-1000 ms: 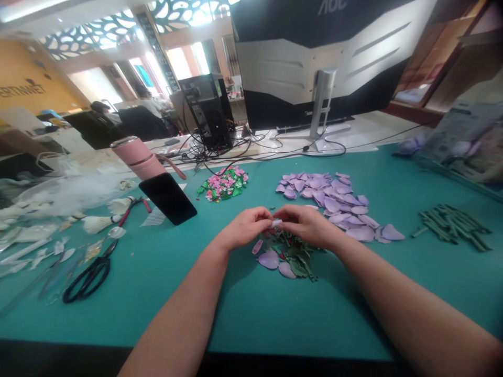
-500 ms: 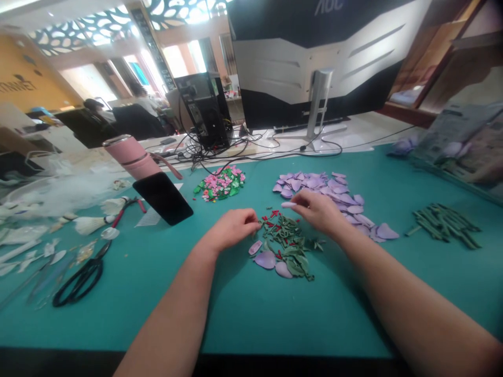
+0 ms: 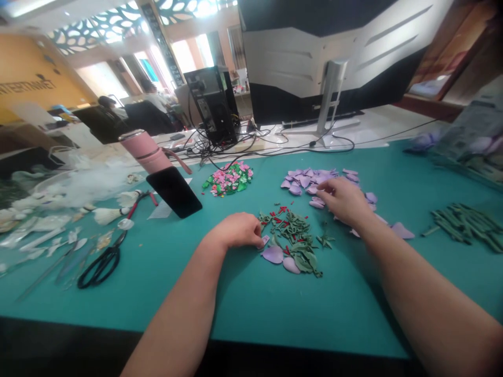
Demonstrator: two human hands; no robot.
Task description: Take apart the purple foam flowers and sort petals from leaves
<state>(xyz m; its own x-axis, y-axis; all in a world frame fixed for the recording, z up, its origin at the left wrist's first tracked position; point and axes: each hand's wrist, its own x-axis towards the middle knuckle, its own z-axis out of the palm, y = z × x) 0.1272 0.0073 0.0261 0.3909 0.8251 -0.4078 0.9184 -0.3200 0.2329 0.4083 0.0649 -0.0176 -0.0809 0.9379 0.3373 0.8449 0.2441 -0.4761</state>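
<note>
My left hand [image 3: 240, 230] is closed, its thumb and fingertips pinched on a small lilac petal piece [image 3: 266, 240] at the left edge of a mixed heap. That heap has dark green leaf pieces [image 3: 304, 259] and small red pieces [image 3: 282, 210]. Two larger lilac petals, one of them a rounded petal [image 3: 272, 255], lie at its near side. Over the pile of lilac petals [image 3: 304, 180] is my right hand [image 3: 346, 199], thumb and fingers slightly apart. A petal [image 3: 316, 203] lies just below its fingertips, and the hand covers part of the pile.
Pink and green pieces [image 3: 231, 179] form a pile at the back. Green sticks [image 3: 467, 225] lie at the right. On the left are a phone [image 3: 175, 192], a pink bottle [image 3: 144, 151], black scissors [image 3: 102, 264] and shuttlecocks [image 3: 108, 215]. A monitor [image 3: 330, 57] and cables stand behind.
My right hand has carried a pale petal from the mixed heap back and right to the lilac pile. My left hand has moved nearer and onto the small lilac piece. The view has shifted slightly.
</note>
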